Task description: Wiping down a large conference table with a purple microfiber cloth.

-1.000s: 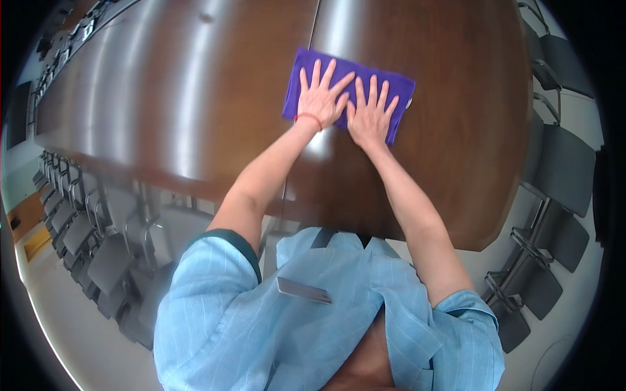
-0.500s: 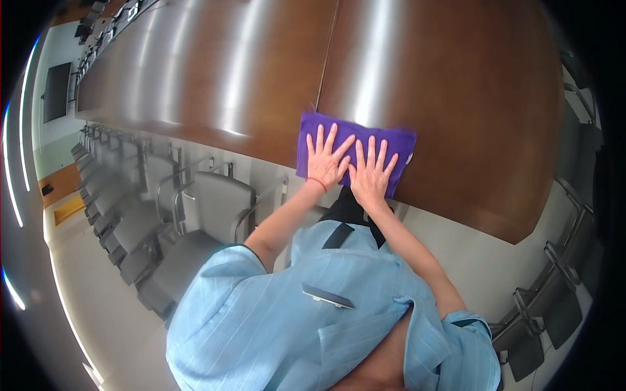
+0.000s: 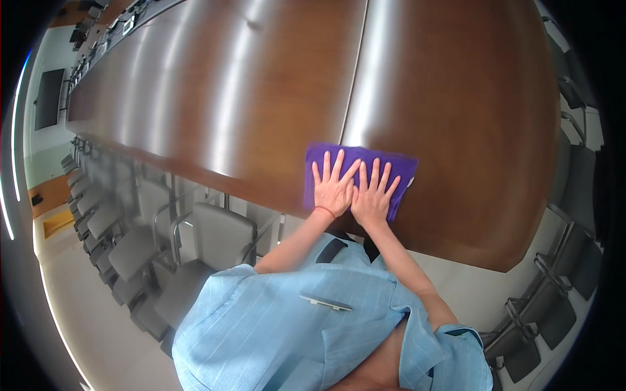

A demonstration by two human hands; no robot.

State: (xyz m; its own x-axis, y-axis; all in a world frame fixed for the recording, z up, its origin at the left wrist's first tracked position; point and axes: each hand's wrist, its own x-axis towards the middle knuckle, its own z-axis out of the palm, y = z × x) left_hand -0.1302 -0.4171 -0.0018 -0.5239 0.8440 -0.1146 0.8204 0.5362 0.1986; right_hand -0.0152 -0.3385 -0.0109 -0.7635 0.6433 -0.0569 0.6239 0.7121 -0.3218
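A purple cloth [image 3: 404, 171] lies spread on the brown wooden table [image 3: 456, 117], close to its near edge. My left hand [image 3: 333, 189] presses flat on the left half of the cloth, fingers spread, a thin red band round the wrist. Beside it my right hand [image 3: 372, 201] rests flat on the cloth too, its fingers stretched and apart. The two hands touch or overlap at the thumbs. Both are open, palms down, with nothing gripped. A small white tag shows on the cloth's right edge.
A narrow seam [image 3: 354, 72] runs across the tabletop and meets the cloth's far edge. Grey chairs [image 3: 225, 228] with metal armrests line the table's near side at left. More grey chairs [image 3: 548, 313] stand beyond its right end. A dark screen [image 3: 49, 99] hangs at far left.
Both hands and the cloth have slid farther onto the table, away from its near edge, and slightly left past the seam. The view has shifted, so the table sits lower in the picture.
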